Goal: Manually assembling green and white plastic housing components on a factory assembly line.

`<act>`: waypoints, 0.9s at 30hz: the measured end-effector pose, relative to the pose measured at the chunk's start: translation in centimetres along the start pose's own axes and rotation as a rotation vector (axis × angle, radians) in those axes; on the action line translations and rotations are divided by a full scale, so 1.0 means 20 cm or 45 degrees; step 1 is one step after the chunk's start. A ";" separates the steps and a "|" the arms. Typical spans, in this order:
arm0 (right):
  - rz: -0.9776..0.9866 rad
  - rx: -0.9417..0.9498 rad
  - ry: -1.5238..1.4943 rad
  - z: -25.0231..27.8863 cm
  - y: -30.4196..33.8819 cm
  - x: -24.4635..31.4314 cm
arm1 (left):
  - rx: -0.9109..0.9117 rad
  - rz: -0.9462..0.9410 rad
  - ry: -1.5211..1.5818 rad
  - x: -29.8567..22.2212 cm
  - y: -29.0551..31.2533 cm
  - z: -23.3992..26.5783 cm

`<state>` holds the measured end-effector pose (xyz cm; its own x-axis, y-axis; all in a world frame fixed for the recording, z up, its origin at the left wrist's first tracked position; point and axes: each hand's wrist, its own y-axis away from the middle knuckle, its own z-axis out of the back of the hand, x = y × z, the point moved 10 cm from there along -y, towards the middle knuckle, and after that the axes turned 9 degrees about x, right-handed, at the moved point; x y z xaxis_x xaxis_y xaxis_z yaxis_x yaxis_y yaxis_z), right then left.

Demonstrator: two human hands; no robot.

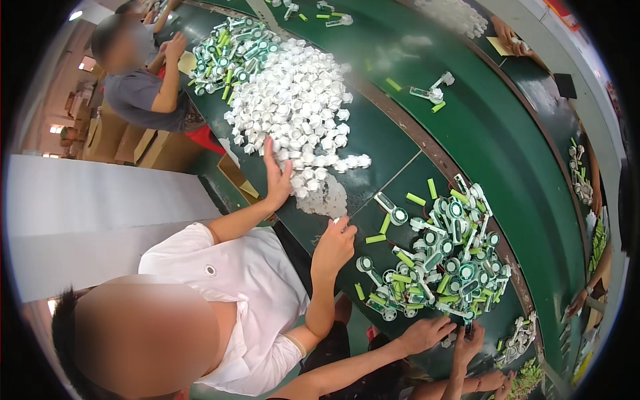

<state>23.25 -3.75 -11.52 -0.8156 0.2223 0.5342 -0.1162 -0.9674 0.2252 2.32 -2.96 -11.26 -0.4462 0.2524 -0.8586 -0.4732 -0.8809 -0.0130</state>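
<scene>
At the front edge of the dark green table, my left hand point(427, 335) has its fingers bent together beside the pile; what they hold, if anything, is hidden. Just to its right, my right hand point(469, 345) grips a small green-and-white device part point(469, 325) between thumb and fingers, held upright. A small white piece point(449, 341) shows between my hands. Directly beyond them lies a heap of similar device parts point(448, 247), with round heads, clear green-tinted bodies and light-green cylinders on thin wires.
To the left, a co-worker in a white shirt point(247, 300) reaches to a large mound of white plastic pieces point(293, 100). A green conveyor belt point(493, 147) runs beyond the table. Another person's hand point(493, 381) is close on my right, near light-green cylinders point(527, 377).
</scene>
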 end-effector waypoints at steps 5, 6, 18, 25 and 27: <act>0.032 0.031 0.070 0.09 0.04 0.02 | 0.039 -0.081 -0.021 -0.05 -0.01 0.00; 0.054 0.025 0.102 0.07 0.03 0.05 | 0.043 -0.047 -0.053 -0.04 -0.01 0.03; -0.155 -0.121 -0.184 0.35 -0.06 0.11 | -0.089 0.044 -0.063 0.07 -0.05 0.24; -0.051 -0.239 -1.022 0.42 -0.52 0.30 | -0.114 0.066 -0.076 0.07 -0.03 0.11; 0.007 -0.188 -1.086 0.42 -0.75 0.41 | -0.135 0.032 -0.096 -0.02 0.00 -0.01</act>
<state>23.14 13.53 -3.63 -0.1193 0.1759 0.9771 -0.2345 -0.9613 0.1444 2.63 -3.08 -10.94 -0.5146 0.2557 -0.8184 -0.3799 -0.9237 -0.0497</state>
